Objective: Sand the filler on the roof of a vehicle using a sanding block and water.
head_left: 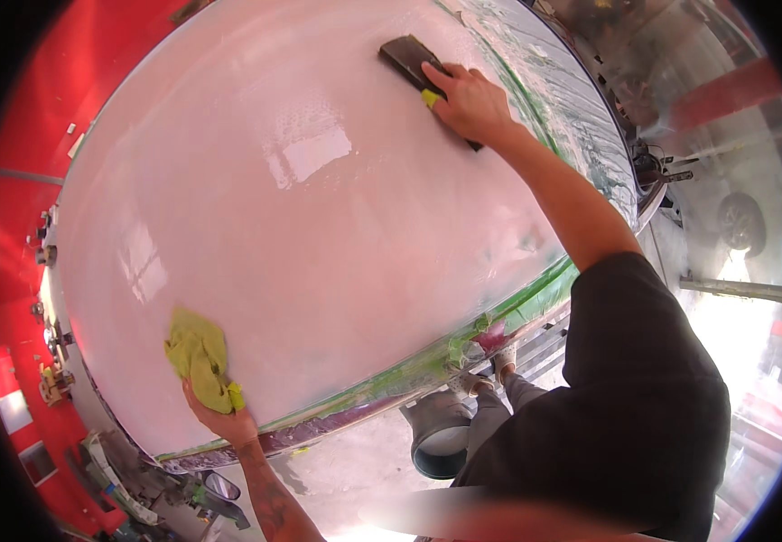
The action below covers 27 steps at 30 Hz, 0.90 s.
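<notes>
A large, curved, glossy pale-pink panel [256, 244] fills the middle of the view, edged by green tape [531, 294] along its lower and right sides. My left hand [218, 408] grips a crumpled yellow-green cloth [192, 352] on the panel's lower left. At the upper right, my right hand [470, 107] is closed on a long dark sanding block [402, 58] laid against the pink surface; a small yellow item shows under its fingers. Wet-looking streaks mark the panel's right margin.
A bucket [441, 449] stands on the concrete floor [346, 470] beside my shoes and legs, below the panel's edge. A red wall [25, 108] with assorted tools and parts curves along the left. A horizontal metal bar [743, 289] and a shiny wall are at the right.
</notes>
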{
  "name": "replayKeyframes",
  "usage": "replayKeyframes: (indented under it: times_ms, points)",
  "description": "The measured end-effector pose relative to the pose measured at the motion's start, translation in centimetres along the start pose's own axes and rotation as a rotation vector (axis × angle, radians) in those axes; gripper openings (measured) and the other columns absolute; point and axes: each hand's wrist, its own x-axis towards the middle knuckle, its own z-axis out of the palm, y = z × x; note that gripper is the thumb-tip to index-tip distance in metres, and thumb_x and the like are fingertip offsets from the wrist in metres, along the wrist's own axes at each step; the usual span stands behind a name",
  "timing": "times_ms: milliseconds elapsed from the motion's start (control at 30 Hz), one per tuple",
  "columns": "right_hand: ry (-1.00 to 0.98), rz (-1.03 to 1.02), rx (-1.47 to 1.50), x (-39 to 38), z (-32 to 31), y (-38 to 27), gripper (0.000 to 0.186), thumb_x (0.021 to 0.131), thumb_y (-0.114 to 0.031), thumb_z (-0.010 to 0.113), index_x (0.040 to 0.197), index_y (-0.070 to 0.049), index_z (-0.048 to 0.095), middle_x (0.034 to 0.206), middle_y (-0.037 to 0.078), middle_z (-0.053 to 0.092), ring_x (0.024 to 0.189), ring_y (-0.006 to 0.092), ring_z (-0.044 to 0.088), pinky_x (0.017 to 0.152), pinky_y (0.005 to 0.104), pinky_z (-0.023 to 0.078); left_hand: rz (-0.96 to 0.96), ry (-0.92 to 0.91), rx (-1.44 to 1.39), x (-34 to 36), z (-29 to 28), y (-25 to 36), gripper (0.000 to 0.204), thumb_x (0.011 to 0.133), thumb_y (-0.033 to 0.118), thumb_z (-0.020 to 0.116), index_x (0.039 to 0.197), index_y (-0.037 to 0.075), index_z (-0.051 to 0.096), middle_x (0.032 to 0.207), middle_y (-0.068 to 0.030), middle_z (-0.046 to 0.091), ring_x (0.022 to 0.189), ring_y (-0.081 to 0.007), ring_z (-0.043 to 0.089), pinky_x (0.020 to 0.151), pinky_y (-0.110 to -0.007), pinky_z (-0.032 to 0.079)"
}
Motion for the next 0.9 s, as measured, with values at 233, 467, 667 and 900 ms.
replayKeyframes:
  times_ms: [233, 467, 667, 900]
  points:
    - [-0.031, 0.178, -0.034, 10.7, -1.6, 6.8, 0.052, 0.091, -0.034, 0.047, 0.141, -0.025, 0.049, 0.133, 0.009, 0.057, 0.123, 0.0314, 0.054, 0.095, 0.0470, 0.048, 0.012, -0.023, -0.064, 0.2, 1.8, 0.9, 0.074, 0.084, 0.010, 0.070, 0.147, -0.001, 0.032, 0.145, -0.0177, 0.042, 0.132, -0.0290, 0.043, 0.111, -0.041, 0.033]
    - [-0.005, -0.035, -0.008, -1.6, 0.1, 6.7, 0.056, 0.092, -0.044, 0.053, 0.146, -0.029, 0.045, 0.142, 0.008, 0.050, 0.122, 0.0306, 0.054, 0.101, 0.0443, 0.046, 0.003, -0.020, 0.031, -0.1, -0.5, 0.4, 0.075, 0.083, 0.008, 0.070, 0.147, 0.000, 0.032, 0.145, -0.0171, 0.041, 0.132, -0.0289, 0.043, 0.112, -0.040, 0.033]
    - [-0.084, 0.091, -0.037, 11.0, -0.7, 9.9, 0.052, 0.093, -0.041, 0.047, 0.143, -0.026, 0.046, 0.133, 0.011, 0.055, 0.121, 0.0313, 0.055, 0.095, 0.0454, 0.049, -0.009, -0.030, -0.200, 0.0, 1.9, 0.1, 0.077, 0.085, 0.009, 0.070, 0.149, 0.001, 0.028, 0.145, -0.0151, 0.041, 0.132, -0.0265, 0.043, 0.111, -0.040, 0.034]
    - [-0.085, -0.011, -0.032, 1.2, 0.3, 9.0, 0.056, 0.096, -0.042, 0.047, 0.148, -0.025, 0.039, 0.139, 0.011, 0.051, 0.125, 0.0317, 0.052, 0.100, 0.0439, 0.048, -0.108, -0.033, -0.160, -0.5, 0.0, -0.5, 0.077, 0.083, 0.016, 0.071, 0.146, -0.004, 0.031, 0.146, -0.0221, 0.039, 0.135, -0.0343, 0.039, 0.113, -0.044, 0.030]
